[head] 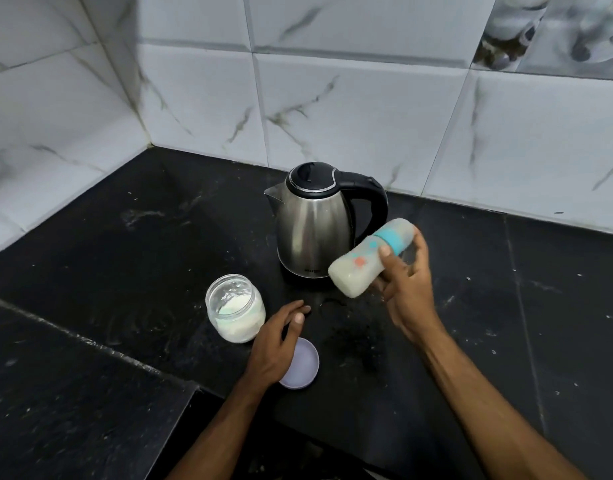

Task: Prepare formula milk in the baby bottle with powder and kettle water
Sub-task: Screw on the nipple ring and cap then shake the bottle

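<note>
Open dark counter (pixel 118 244) left of the kettle (pixel 313 220), clear to the corner walls. Crowded just in front of the kettle: powder jar (pixel 235 308) front-left, lid (pixel 303 367) beyond it, left hand (pixel 277 344) between them. Tilted baby bottle (pixel 369 258) in the right hand (pixel 407 285) blocking the kettle's right side by the handle. Bare counter farther right.

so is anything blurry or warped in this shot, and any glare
Head view: the baby bottle in the right hand is smeared by motion blur; the kettle and powder jar are sharp. Wide-angle distortion bends the wall tile lines. Soft reflections streak the kettle, with no harsh glare.
</note>
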